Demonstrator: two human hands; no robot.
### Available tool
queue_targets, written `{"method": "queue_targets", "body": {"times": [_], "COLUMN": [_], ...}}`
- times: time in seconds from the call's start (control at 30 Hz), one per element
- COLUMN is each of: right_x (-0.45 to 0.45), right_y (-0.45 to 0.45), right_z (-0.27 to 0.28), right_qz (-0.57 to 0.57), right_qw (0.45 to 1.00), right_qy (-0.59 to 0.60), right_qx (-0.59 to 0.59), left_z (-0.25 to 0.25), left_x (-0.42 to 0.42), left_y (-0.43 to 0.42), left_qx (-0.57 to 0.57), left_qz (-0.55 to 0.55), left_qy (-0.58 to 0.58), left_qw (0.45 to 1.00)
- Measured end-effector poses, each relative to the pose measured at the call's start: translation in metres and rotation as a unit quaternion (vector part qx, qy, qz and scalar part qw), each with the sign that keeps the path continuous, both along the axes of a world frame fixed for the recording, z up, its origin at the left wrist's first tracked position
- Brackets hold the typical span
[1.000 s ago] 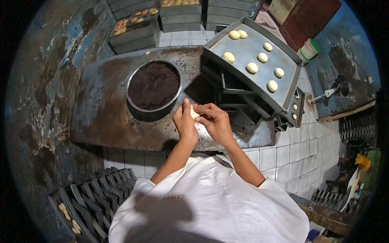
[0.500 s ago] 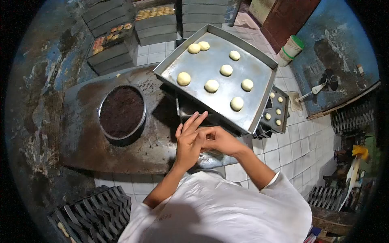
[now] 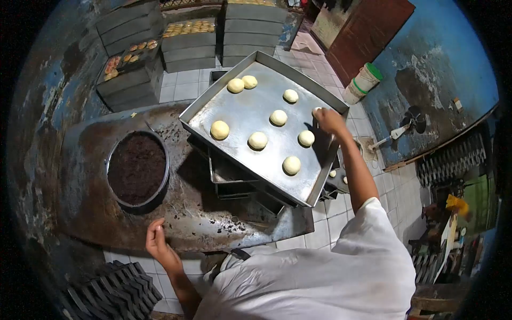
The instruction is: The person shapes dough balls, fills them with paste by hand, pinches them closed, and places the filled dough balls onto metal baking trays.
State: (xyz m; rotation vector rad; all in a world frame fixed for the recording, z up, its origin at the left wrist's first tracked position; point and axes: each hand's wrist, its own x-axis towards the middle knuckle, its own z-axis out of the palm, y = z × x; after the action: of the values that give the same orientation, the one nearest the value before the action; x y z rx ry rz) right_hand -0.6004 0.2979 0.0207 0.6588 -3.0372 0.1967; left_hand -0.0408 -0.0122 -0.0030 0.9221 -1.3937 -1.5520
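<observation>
My right hand (image 3: 330, 120) is over the right side of a metal tray (image 3: 255, 154), its fingers closed on a pale dough ball (image 3: 317, 111) that shows partly at the fingertips. Several round dough balls lie spread over the tray, one of them (image 3: 306, 138) just left of my hand. My left hand (image 3: 158, 241) hangs over the front edge of the worktable (image 3: 106, 226), its fingers curled and close together, with nothing visible in them. Beyond it stands a round metal pot (image 3: 137, 169) of dark crumbly filling.
More trays are stacked beneath the top one. Boxes (image 3: 189, 50) with baked buns stand at the back. White buckets (image 3: 368, 77) with green lids are by the blue wall. Dark metal racks (image 3: 114, 290) stand at the lower left. Crumbs lie on the worktable.
My hands, together before, have come apart. The right has reached out over the tray with the dough ball; the left has moved left toward the pot. The view has shifted, too.
</observation>
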Motion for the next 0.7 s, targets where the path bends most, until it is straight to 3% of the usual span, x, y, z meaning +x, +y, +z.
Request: {"method": "queue_targets", "body": {"times": [0.03, 0.07, 0.13, 0.2, 0.23, 0.37, 0.4, 0.43, 0.47, 0.53, 0.6, 0.63, 0.7], "right_x": [-0.012, -0.022, -0.016, -0.061, -0.038, -0.032, -0.021, -0.047, -0.002, 0.000, 0.013, 0.006, 0.013], "right_y": [-0.003, -0.010, -0.028, -0.007, -0.013, -0.014, -0.016, -0.007, -0.029, -0.058, -0.117, -0.140, -0.207], "right_z": [0.026, 0.023, 0.025, -0.080, -0.067, -0.063, -0.050, -0.068, -0.022, 0.006, 0.036, 0.036, 0.024], "right_qz": [-0.026, -0.069, -0.061, 0.147, 0.111, 0.082, 0.035, 0.024, -0.028, 0.047, 0.082, 0.214, 0.285], "right_qw": [0.998, 0.996, 0.981, 0.945, 0.971, 0.982, 0.993, 0.995, 0.994, 0.973, 0.979, 0.950, 0.922], "right_qy": [-0.057, 0.045, 0.095, 0.239, 0.176, 0.150, 0.093, 0.092, 0.098, 0.225, 0.174, 0.173, 0.195], "right_qx": [0.005, -0.044, -0.158, -0.168, -0.118, -0.081, -0.063, 0.007, 0.047, 0.017, -0.074, -0.148, -0.174], "left_z": [-0.003, -0.006, -0.011, -0.008, -0.006, -0.013, -0.016, -0.018, -0.020, -0.025, -0.036, -0.039, -0.030], "left_x": [0.007, 0.012, 0.015, 0.010, 0.008, 0.013, 0.017, 0.022, 0.029, 0.042, 0.053, 0.054, 0.047], "left_y": [0.001, 0.000, -0.001, 0.001, 0.002, 0.000, 0.000, 0.000, 0.000, -0.001, -0.001, -0.003, -0.004], "left_qx": [0.025, 0.026, 0.042, 0.044, 0.048, 0.039, 0.038, 0.043, 0.048, 0.059, 0.096, 0.100, 0.078], "left_qz": [0.027, 0.025, 0.031, 0.030, 0.034, 0.047, 0.059, 0.068, 0.080, 0.124, 0.141, 0.146, 0.142], "left_qy": [0.007, 0.003, 0.015, 0.026, 0.035, 0.041, 0.046, 0.043, 0.039, 0.030, 0.028, 0.024, 0.015], "left_qw": [0.999, 0.999, 0.999, 0.998, 0.998, 0.997, 0.996, 0.996, 0.995, 0.990, 0.985, 0.984, 0.987]}}
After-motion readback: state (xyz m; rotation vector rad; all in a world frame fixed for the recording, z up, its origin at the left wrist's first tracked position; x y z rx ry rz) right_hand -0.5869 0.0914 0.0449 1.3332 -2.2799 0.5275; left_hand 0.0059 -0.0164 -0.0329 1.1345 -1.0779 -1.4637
